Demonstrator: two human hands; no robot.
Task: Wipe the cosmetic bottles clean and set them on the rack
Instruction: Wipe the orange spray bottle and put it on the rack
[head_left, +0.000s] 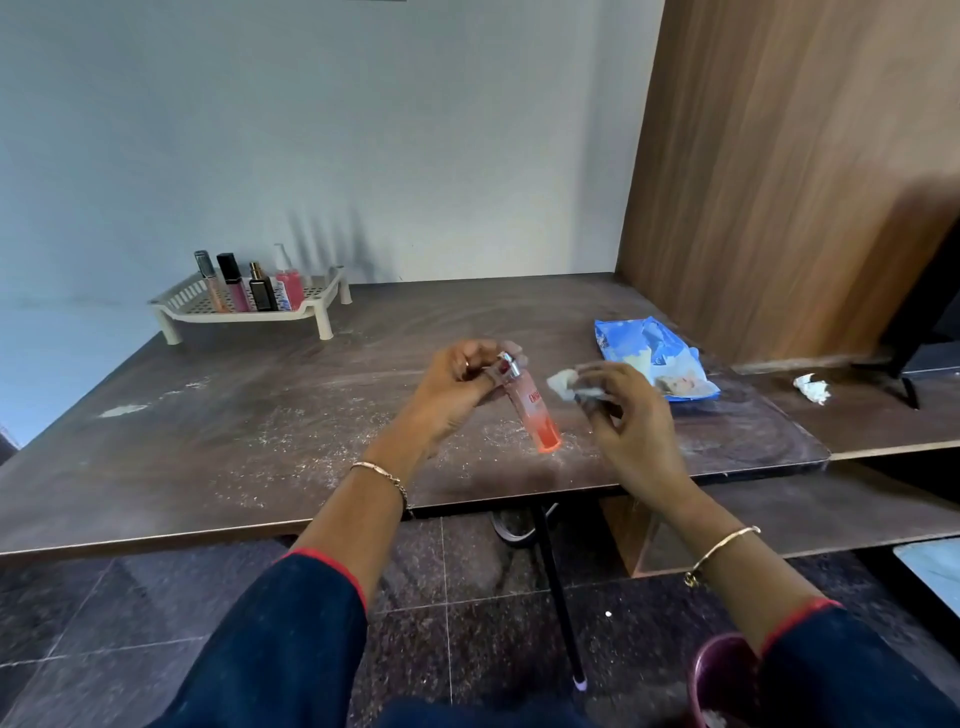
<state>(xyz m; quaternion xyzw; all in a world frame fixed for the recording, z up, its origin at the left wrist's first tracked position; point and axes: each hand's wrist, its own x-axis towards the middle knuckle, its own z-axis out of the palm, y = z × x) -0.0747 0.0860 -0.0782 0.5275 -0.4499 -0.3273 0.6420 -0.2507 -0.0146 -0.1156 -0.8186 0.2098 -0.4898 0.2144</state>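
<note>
Clear-to-orange bottle (535, 410) with silver cap, tilted, base down over the table (208, 441) near its front edge, gripped at the cap end by left hand (457, 384). Crumpled white wipe (563, 383) just beside. Cream slotted rack (228, 316) at far left corner, carrying upright bottles (262, 293).

A dusty dark table (208, 441) carries a cream rack (228, 316) far left and a blue wipes packet (628, 338) at right.

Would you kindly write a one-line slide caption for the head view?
Left hand holds an orange-pink cosmetic bottle by its silver cap; right hand pinches a white wipe.
</note>
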